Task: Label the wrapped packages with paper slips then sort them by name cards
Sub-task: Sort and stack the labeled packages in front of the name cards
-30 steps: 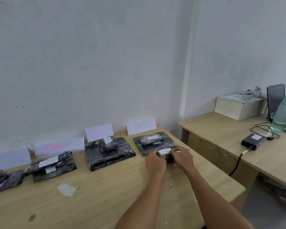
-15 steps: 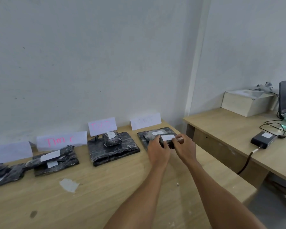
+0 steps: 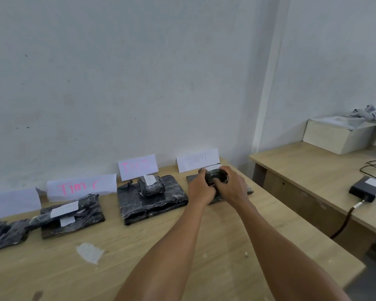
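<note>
Nearest me, low in the frame, the wooden table (image 3: 161, 257) carries one loose paper scrap (image 3: 89, 253) at lower left, which I judge to be a leftover, stuck to no package. Further up, just right of centre, my left hand (image 3: 201, 189) and right hand (image 3: 233, 187) meet, both with fingers curled round the small wrapped package (image 3: 215, 176), gripping it from either side. It sits over the flat wrapped package (image 3: 249, 190) at the right end of the row, though my hands hide whether the two touch. It is a dark, lumpy bundle in glossy, crinkled film, with a white paper slip (image 3: 213, 168) along its far top edge; I cannot read it. To the left the sorting looks largely done: a small labelled bundle (image 3: 151, 187) rests on the middle flat package (image 3: 152, 205), a labelled stack (image 3: 72, 216) lies left of that, and more dark packages (image 3: 2, 233) run off the left edge. Behind each group, against the wall, stands a name card: the rightmost card (image 3: 197, 159) with faint writing, the pink-lettered card (image 3: 137, 167), the "TIM C" card (image 3: 80, 187), and a leftmost card (image 3: 12, 203) I cannot read. I judge the labelling finished for what shows, and this placement among the last; here only the letting go is left.
</note>
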The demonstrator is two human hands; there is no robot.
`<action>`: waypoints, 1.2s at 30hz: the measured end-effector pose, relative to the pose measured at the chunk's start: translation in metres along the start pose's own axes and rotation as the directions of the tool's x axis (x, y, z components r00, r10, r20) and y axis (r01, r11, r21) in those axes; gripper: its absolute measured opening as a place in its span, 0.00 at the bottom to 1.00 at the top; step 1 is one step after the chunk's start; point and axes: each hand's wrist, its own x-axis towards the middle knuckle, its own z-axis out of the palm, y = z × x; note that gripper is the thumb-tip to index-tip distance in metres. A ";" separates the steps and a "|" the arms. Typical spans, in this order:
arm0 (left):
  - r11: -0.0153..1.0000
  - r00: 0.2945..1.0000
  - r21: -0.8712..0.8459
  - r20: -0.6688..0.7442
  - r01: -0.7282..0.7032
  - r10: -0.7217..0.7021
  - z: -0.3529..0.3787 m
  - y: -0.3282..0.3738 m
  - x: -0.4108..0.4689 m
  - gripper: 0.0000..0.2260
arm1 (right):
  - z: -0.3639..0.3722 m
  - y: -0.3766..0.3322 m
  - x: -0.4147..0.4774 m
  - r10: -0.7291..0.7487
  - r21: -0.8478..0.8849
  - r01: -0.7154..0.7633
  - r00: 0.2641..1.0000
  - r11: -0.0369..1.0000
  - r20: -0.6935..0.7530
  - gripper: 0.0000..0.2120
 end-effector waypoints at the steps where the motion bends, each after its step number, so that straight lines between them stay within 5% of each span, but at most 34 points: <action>1: 0.999 0.998 0.048 0.063 0.014 -0.017 0.003 -0.004 0.000 0.35 | 0.005 0.006 0.000 0.019 -0.052 -0.017 0.999 0.998 0.037 0.26; 7: 0.964 0.999 0.266 0.033 -0.019 0.010 0.014 -0.016 0.003 0.44 | 0.022 0.022 -0.002 0.085 -0.282 -0.045 0.988 0.958 0.131 0.40; 13: 0.982 1.000 0.188 -0.006 -0.015 0.016 0.015 -0.019 -0.007 0.44 | 0.022 0.025 -0.007 0.037 -0.275 -0.003 0.992 0.962 0.117 0.42; 17: 0.984 0.995 0.171 -0.095 0.054 -0.038 0.022 -0.021 -0.019 0.35 | 0.022 0.019 -0.024 0.010 -0.266 -0.035 0.996 0.963 -0.094 0.34; 23: 0.944 0.988 0.323 -0.150 0.071 -0.023 0.025 -0.023 -0.027 0.13 | 0.027 0.009 -0.031 0.015 -0.496 -0.137 0.970 0.858 -0.242 0.23; 28: 0.915 0.992 0.391 -0.116 0.100 -0.059 0.029 -0.019 -0.025 0.15 | 0.025 0.007 -0.031 0.235 -0.458 -0.330 0.938 0.825 -0.254 0.18; 36: 0.898 0.991 0.423 -0.104 0.116 -0.079 0.031 -0.015 -0.015 0.17 | 0.029 0.022 -0.018 0.132 -0.392 -0.212 0.966 0.895 -0.223 0.17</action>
